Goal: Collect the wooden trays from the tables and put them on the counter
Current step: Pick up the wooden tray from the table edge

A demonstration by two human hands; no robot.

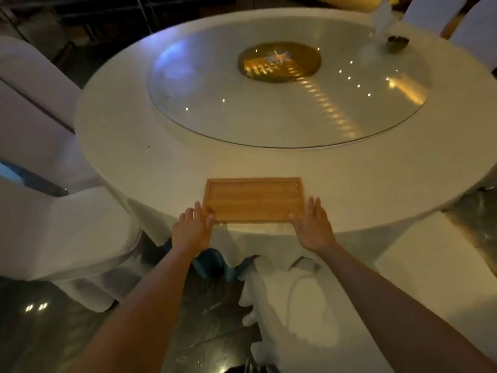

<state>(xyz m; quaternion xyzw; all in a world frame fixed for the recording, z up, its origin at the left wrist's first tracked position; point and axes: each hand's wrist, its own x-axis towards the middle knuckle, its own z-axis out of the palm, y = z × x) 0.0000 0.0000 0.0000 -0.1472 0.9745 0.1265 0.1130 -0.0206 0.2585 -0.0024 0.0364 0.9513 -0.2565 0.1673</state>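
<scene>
Tray [252,200] lies between left hand [192,229] and right hand [313,228] fingers.

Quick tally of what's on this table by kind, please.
Wooden tray: 1
Glass turntable: 1
Small dark bowl: 1
Folded white napkin: 1
Total: 4
</scene>
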